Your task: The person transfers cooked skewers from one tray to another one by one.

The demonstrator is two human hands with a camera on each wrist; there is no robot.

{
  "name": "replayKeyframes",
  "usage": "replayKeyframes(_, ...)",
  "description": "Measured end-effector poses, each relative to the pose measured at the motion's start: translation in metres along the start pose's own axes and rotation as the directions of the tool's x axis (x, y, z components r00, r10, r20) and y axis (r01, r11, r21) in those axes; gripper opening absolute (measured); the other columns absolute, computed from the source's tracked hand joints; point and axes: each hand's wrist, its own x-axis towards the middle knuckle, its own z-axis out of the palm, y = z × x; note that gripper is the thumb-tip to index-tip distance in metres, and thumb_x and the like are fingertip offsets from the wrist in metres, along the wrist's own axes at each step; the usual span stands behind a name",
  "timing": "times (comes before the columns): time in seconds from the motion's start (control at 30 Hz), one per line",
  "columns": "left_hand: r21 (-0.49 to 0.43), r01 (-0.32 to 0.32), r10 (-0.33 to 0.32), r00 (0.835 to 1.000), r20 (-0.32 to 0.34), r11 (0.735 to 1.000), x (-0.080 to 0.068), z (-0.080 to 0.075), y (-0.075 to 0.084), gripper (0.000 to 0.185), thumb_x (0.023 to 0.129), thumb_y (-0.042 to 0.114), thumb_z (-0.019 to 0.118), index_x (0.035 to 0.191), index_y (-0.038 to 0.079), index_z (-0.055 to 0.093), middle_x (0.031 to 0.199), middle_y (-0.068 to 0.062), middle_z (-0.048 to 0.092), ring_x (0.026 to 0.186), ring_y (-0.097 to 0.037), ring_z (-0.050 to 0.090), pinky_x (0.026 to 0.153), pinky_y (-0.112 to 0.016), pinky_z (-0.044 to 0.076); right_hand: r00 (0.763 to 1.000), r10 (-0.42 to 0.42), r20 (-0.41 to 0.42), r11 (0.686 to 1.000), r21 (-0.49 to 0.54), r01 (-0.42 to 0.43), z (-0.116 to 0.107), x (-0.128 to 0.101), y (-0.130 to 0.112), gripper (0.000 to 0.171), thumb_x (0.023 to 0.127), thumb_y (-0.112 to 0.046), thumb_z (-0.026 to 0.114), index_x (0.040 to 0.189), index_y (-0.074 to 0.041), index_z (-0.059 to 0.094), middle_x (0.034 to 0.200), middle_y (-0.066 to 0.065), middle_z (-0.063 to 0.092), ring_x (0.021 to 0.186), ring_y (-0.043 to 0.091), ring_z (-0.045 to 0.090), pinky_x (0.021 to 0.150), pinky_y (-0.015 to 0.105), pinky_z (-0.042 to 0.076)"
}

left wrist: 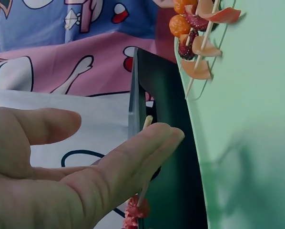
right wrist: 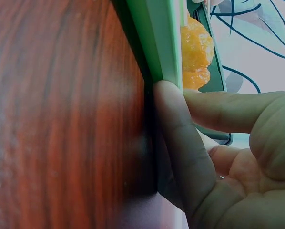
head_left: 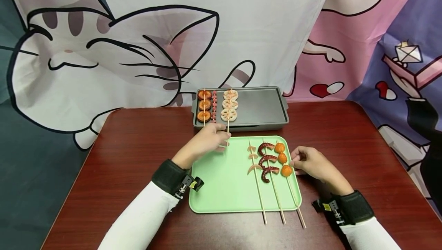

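My left hand (head_left: 215, 137) is over the front edge of the grey baking tray (head_left: 260, 106), by the stick ends. Its fingers are straight and the thumb stands apart in the left wrist view, with a stick passing behind the fingers to pink-red pieces (left wrist: 134, 212). The lotus root skewer (head_left: 229, 115) has its stick beside these fingertips. With thumb and finger, my right hand (head_left: 312, 162) pinches the right rim of the green tray (head_left: 221, 185); the right wrist view shows that rim (right wrist: 164, 43) between them. Close by lies a skewer of orange balls (head_left: 286, 170).
On the green tray also lie an octopus tentacle skewer (head_left: 268, 159) and a skewer of tan curved pieces (head_left: 253, 156), sticks overhanging the front edge. The grey tray holds a mushroom skewer (head_left: 204, 105) at its left. Behind the brown table (head_left: 145, 158) hangs a cartoon cloth (head_left: 262, 20).
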Motion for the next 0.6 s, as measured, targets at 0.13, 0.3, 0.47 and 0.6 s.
replayKeyframes(0.13,-0.007,0.012,-0.012,1.0,-0.018,1.0,0.003,0.002,-0.001,0.057,0.107,0.005,0.049,0.158,-0.009,0.029,0.147,-0.029,0.053,0.124,-0.041,0.064,0.104,-0.044,0.057,1.0,0.0,-0.001,1.0,-0.003,0.0,0.0,-0.001,-0.001,0.014,0.098,-0.001,0.065,0.107,0.009,0.059,0.091,0.012,0.061,0.08,0.017,0.066,0.066,0.029,0.065)
replayKeyframes(0.3,0.003,0.01,-0.01,0.999,-0.044,1.0,0.008,0.005,-0.002,0.055,0.104,-0.002,0.052,0.156,-0.009,0.034,0.134,-0.029,0.063,0.101,-0.027,0.074,0.091,-0.035,0.064,1.0,-0.003,-0.003,1.0,-0.01,0.003,0.0,-0.002,-0.001,0.014,0.097,0.0,0.065,0.106,0.009,0.059,0.091,0.012,0.061,0.079,0.016,0.065,0.066,0.029,0.064)
replayKeyframes(0.47,-0.02,-0.016,0.015,0.998,-0.057,1.0,0.011,0.007,-0.003,0.056,0.1,-0.007,0.056,0.153,-0.013,0.037,0.128,-0.032,0.063,0.09,-0.022,0.075,0.08,-0.027,0.065,1.0,-0.002,-0.006,1.0,-0.009,0.002,0.0,-0.002,-0.002,0.013,0.097,0.0,0.065,0.105,0.009,0.059,0.09,0.012,0.061,0.078,0.015,0.065,0.066,0.028,0.064)
replayKeyframes(0.6,-0.039,-0.012,0.009,0.997,-0.075,0.999,0.012,0.009,-0.003,0.056,0.099,-0.009,0.058,0.152,-0.013,0.039,0.126,-0.034,0.064,0.085,-0.021,0.076,0.079,-0.026,0.065,1.0,0.0,-0.006,1.0,-0.011,0.0,0.0,-0.003,-0.003,0.013,0.097,0.001,0.065,0.105,0.009,0.059,0.091,0.012,0.061,0.078,0.016,0.065,0.066,0.028,0.064)
